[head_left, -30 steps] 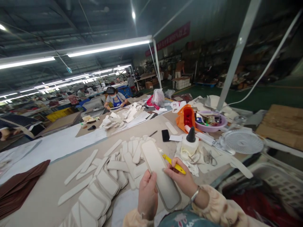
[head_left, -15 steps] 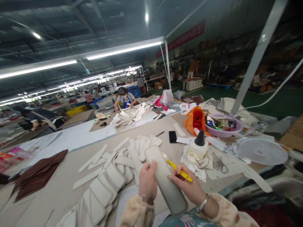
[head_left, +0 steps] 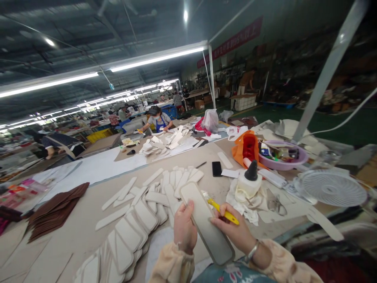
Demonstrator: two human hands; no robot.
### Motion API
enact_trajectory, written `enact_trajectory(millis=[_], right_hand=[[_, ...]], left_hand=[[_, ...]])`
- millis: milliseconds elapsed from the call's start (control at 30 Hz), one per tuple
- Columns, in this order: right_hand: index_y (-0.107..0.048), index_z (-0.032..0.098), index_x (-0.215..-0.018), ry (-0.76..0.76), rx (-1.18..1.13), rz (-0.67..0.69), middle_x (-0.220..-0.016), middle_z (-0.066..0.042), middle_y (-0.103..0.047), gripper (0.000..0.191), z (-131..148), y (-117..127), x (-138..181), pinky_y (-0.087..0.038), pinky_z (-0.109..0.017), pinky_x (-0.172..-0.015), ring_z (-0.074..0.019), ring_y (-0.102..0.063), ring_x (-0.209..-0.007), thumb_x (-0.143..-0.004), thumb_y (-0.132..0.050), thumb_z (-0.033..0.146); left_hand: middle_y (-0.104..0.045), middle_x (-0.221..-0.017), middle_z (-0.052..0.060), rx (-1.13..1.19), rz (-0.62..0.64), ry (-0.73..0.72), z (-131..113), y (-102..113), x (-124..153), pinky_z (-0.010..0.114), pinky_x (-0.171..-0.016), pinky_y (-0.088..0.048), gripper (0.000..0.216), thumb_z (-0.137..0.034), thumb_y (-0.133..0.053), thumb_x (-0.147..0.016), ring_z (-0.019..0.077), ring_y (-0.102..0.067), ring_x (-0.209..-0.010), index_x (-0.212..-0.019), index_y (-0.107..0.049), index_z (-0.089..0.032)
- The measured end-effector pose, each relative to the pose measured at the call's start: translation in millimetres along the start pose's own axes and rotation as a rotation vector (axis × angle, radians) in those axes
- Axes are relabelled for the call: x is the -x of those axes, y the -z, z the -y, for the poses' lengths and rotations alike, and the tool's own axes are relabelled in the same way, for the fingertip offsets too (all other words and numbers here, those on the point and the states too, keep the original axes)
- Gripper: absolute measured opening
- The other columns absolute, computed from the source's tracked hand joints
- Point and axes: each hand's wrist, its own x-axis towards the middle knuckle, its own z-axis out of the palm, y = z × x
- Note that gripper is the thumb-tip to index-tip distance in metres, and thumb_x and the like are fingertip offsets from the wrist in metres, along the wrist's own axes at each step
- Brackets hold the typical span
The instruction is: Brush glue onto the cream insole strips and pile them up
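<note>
Watching remotely, I see the left hand (head_left: pixel 185 230) pinching the padded strip (head_left: pixel 206 226) above the table's (head_left: pixel 73 232) near edge, while the right hand (head_left: pixel 234 232) is closed around a yellow tool (head_left: pixel 226 215). A slack thumb could tip the strip onto the laid-out pieces (head_left: pixel 138 220).

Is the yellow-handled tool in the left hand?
No, the right hand grips the yellow-handled tool, while the left hand holds the long pale panel.
</note>
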Motion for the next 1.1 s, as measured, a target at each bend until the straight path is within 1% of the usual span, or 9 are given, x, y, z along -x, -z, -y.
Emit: enact_trajectory(millis=[133,300,467,600,700,800,900,1100], right_hand=[[-0.038,0.022,-0.069,0.000,0.003,-0.003,-0.067,0.005,-0.051,0.033,-4.1,-0.5,-2.0,-0.038,-0.021,-0.055,-0.0100,-0.048,-0.059,-0.066,-0.070,0.027],[-0.037,0.022,-0.069,-0.036,0.005,0.003,-0.067,0.005,-0.051,0.037,-3.7,-2.5,-3.3,-0.039,-0.022,-0.055,-0.0103,-0.048,-0.059,-0.064,-0.071,0.033],[-0.039,0.022,-0.072,-0.066,-0.020,0.058,-0.069,0.005,-0.049,0.034,-7.4,-2.2,-3.7,-0.037,-0.021,-0.056,-0.0096,-0.046,-0.060,-0.065,-0.070,0.033],[-0.040,0.021,-0.073,-0.077,0.091,0.094,-0.065,0.007,-0.044,0.036,-16.9,1.0,-1.7,-0.033,-0.020,-0.054,-0.0080,-0.040,-0.057,-0.061,-0.074,0.025],[-0.041,0.021,-0.071,-0.074,0.182,0.093,-0.060,0.008,-0.039,0.034,-21.3,2.7,-0.4,-0.031,-0.020,-0.052,-0.0083,-0.038,-0.055,-0.061,-0.073,0.025],[-0.041,0.021,-0.070,-0.096,0.185,0.091,-0.059,0.008,-0.040,0.034,-22.7,2.7,0.4,-0.031,-0.020,-0.050,-0.0088,-0.038,-0.055,-0.061,-0.072,0.031],[-0.041,0.021,-0.069,-0.112,0.165,0.108,-0.059,0.007,-0.042,0.035,-24.6,1.7,1.1,-0.033,-0.020,-0.048,-0.0096,-0.040,-0.054,-0.061,-0.072,0.035],[-0.042,0.021,-0.071,-0.102,0.170,0.137,-0.059,0.007,-0.043,0.030,-30.8,1.2,0.7,-0.034,-0.019,-0.047,-0.0091,-0.040,-0.053,-0.064,-0.070,0.032]], left_hand=[[-0.067,-0.072,0.004,0.029,-0.041,-0.006,0.4,0.7,0.0,0.026,-0.069,-0.049,0.022,-0.031,-0.066,-0.069,0.0166,-0.064,-0.075,-0.082,-0.060,-0.015],[-0.068,-0.075,0.005,0.048,-0.041,0.017,2.2,5.6,-3.9,0.026,-0.069,-0.050,0.024,-0.030,-0.066,-0.069,0.0164,-0.064,-0.075,-0.086,-0.061,-0.013],[-0.067,-0.074,0.005,0.073,-0.067,-0.002,0.3,13.1,-11.2,0.028,-0.072,-0.051,0.022,-0.025,-0.066,-0.069,0.0160,-0.064,-0.074,-0.086,-0.061,-0.011],[-0.067,-0.081,0.004,0.115,-0.147,-0.086,-3.9,25.0,-19.5,0.025,-0.072,-0.052,0.016,-0.017,-0.061,-0.073,0.0124,-0.063,-0.073,-0.089,-0.060,-0.013],[-0.067,-0.085,0.004,0.130,-0.196,-0.145,-8.8,35.8,-25.7,0.023,-0.071,-0.052,0.018,-0.012,-0.060,-0.073,0.0115,-0.063,-0.077,-0.091,-0.060,-0.014],[-0.067,-0.088,0.005,0.129,-0.240,-0.162,-14.0,45.3,-31.3,0.022,-0.069,-0.052,0.022,-0.011,-0.062,-0.071,0.0121,-0.062,-0.076,-0.092,-0.061,-0.015],[-0.067,-0.088,0.005,0.118,-0.297,-0.184,-16.4,52.3,-36.2,0.023,-0.070,-0.051,0.021,-0.012,-0.064,-0.070,0.0125,-0.062,-0.076,-0.091,-0.062,-0.016],[-0.067,-0.092,0.006,0.138,-0.370,-0.190,-11.4,59.6,-43.4,0.027,-0.075,-0.051,0.019,-0.013,-0.061,-0.072,0.0146,-0.062,-0.080,-0.092,-0.063,-0.016]])
